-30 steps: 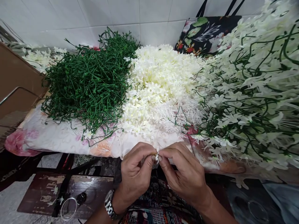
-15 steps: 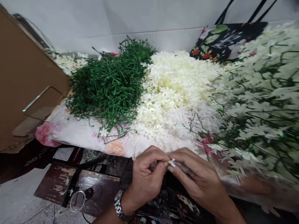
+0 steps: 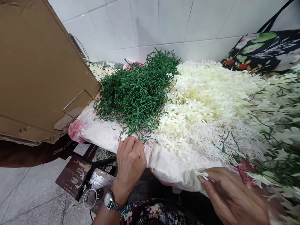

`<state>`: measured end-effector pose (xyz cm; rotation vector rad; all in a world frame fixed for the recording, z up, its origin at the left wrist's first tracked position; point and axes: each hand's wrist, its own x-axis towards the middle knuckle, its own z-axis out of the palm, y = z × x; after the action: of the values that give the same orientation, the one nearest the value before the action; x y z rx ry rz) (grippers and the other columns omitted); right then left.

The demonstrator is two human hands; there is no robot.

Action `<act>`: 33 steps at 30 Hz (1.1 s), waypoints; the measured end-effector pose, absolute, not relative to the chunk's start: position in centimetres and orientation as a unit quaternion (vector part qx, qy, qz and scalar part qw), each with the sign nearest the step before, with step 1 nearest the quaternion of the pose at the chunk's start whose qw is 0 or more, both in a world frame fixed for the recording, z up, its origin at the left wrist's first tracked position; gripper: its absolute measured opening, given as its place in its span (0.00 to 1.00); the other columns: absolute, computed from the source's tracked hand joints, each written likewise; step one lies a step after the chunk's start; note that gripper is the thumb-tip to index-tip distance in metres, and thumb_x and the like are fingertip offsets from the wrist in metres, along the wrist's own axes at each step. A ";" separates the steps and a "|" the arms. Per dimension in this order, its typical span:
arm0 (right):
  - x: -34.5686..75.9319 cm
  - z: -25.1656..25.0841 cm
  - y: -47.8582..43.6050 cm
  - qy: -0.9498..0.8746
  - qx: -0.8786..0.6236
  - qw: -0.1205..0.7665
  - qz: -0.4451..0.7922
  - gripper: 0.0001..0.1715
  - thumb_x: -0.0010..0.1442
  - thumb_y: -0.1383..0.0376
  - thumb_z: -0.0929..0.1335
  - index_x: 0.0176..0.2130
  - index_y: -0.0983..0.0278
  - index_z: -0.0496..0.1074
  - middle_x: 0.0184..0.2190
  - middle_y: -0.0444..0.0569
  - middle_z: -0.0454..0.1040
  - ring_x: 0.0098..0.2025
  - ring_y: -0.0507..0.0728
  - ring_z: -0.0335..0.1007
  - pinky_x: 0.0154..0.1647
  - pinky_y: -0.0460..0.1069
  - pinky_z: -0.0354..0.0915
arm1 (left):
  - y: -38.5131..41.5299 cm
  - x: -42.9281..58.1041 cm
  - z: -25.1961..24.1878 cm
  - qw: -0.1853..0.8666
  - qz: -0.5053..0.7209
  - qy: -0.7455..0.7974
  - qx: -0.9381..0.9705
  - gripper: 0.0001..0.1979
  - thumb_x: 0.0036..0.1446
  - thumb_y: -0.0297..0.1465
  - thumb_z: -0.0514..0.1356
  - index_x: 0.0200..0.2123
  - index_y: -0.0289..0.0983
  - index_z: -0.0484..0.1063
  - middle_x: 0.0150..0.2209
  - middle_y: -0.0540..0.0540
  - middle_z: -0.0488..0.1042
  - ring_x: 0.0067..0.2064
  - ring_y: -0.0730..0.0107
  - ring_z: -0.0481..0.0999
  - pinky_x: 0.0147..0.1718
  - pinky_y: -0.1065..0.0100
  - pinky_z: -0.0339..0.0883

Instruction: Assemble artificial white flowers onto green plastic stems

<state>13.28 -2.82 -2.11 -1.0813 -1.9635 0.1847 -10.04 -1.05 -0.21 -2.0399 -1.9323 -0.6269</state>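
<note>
Between the thumb and forefinger of my right hand [image 3: 234, 193] is a small white artificial flower [image 3: 203, 175], held over the cloth's front edge. My left hand [image 3: 131, 156], with a watch [image 3: 111, 201] on its wrist, rests at the near end of a pile of green plastic stems [image 3: 138, 90]. Its fingers bend down and away, so the fingertips and anything in them are hidden. A white flower head [image 3: 125, 136] lies just beyond its knuckles. To the right of the stems spreads a heap of loose white flower heads [image 3: 199, 93].
Stemmed white flowers [image 3: 286, 134] fill the right side. White thread-like pieces [image 3: 211, 136] lie before the heap. A cardboard box [image 3: 47, 62] stands at left, and a floral bag [image 3: 264, 53] leans at the back wall. Below is a worn brown board [image 3: 72, 175] with a ring [image 3: 90, 198].
My hands have come apart. The left has moved left to the near end of the green stems; the right has moved right with the small white flower. The view has turned left.
</note>
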 end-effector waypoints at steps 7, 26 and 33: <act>13.4 -2.9 -2.9 -0.794 -0.441 0.411 0.083 0.02 0.58 0.71 0.65 0.35 0.64 0.66 0.28 0.47 0.72 0.29 0.53 0.70 0.33 0.47 0.65 | -0.6 -10.6 -0.8 0.148 -0.178 -0.669 -0.707 0.12 0.51 0.18 0.52 0.22 0.37 0.67 0.23 0.45 0.70 0.29 0.61 0.68 0.31 0.62 0.57; 13.3 -3.1 -2.8 -0.781 -0.435 0.435 0.108 0.06 0.57 0.75 0.66 0.35 0.65 0.66 0.27 0.47 0.70 0.29 0.51 0.67 0.32 0.45 0.64 | -4.1 -6.9 0.2 -0.037 -0.407 -0.543 -0.734 0.06 0.54 0.18 0.55 0.30 0.34 0.68 0.25 0.47 0.69 0.29 0.71 0.69 0.28 0.70 0.64; 13.4 -2.7 -3.2 -0.745 -0.460 0.458 0.154 0.06 0.57 0.74 0.66 0.34 0.64 0.67 0.27 0.46 0.70 0.29 0.51 0.68 0.30 0.45 0.64 | -4.4 -6.4 -2.0 0.015 -0.417 -0.449 -0.790 0.12 0.50 0.14 0.54 0.36 0.33 0.68 0.28 0.45 0.71 0.30 0.70 0.69 0.33 0.65 0.66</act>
<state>13.43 -3.19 -2.74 -1.1334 -1.8342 0.3797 -6.40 -4.43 -1.95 -2.4588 -1.3969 -1.2958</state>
